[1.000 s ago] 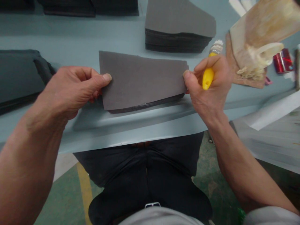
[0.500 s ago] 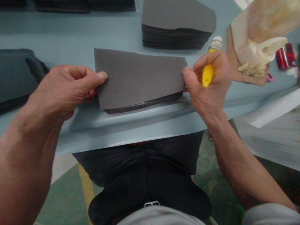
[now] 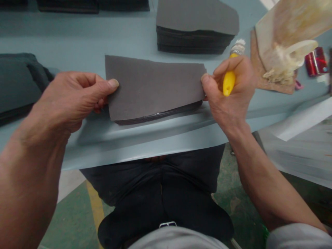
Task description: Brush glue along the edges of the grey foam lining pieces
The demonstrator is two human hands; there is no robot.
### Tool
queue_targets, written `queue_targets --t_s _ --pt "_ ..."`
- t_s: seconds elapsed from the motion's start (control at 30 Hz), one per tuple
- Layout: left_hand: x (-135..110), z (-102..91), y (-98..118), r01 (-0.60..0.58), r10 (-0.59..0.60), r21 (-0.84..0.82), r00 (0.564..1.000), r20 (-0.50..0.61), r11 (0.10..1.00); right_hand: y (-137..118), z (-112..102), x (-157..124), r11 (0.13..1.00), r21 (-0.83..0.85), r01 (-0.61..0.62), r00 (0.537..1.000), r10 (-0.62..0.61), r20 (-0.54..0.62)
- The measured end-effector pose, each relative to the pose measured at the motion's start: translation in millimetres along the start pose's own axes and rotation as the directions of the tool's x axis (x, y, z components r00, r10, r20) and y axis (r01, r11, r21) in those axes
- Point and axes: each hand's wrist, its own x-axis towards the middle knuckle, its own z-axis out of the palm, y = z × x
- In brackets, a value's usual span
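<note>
A thin dark-grey sheet is pinched at both ends, directly over a low stack of similar dark pieces whose front edges show beneath it. My left hand is closed on the sheet's left end, thumb on top. My right hand pinches its right end between thumb and fingers. The same right hand also keeps a yellow-handled brush in its grip, with the pale, crusted bristles pointing away from me. How far the sheet stands above the stack is hard to tell.
A taller stack of grey pieces stands behind. Dark stacks lie at left, more along the back. At right, a glue-crusted plastic container rests on a brown board beside a red can. The blue-grey table's edge is near my body.
Almost nothing differs: the far left corner of the sheet sits very slightly lower, and both hands keep their pinch. The brush remains in my right hand.
</note>
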Motion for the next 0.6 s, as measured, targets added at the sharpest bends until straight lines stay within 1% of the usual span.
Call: queue_targets --t_s 0.1,0.23,0.4,0.6 --pt "-3 0.3 5 0.046 -0.045 0.048 0.999 -0.009 0.998 0 -2 -1 0.999 -0.046 -0.017 0.999 0.018 0.036" --pt "-5 1.5 8 0.065 -0.064 0.054 0.998 -0.02 0.996 -1 -4 -2 0.999 -0.025 0.026 0.999 -0.026 0.023" --pt "-5 1.9 2 0.012 -0.011 0.059 1.0 -0.014 0.998 0 -3 -5 0.996 -0.083 -0.018 0.998 0.022 0.055" --pt "-6 5.1 -3 -0.037 0.038 0.017 0.999 -0.033 0.999 3 -4 -7 0.986 -0.167 -0.017 0.995 0.033 0.098"
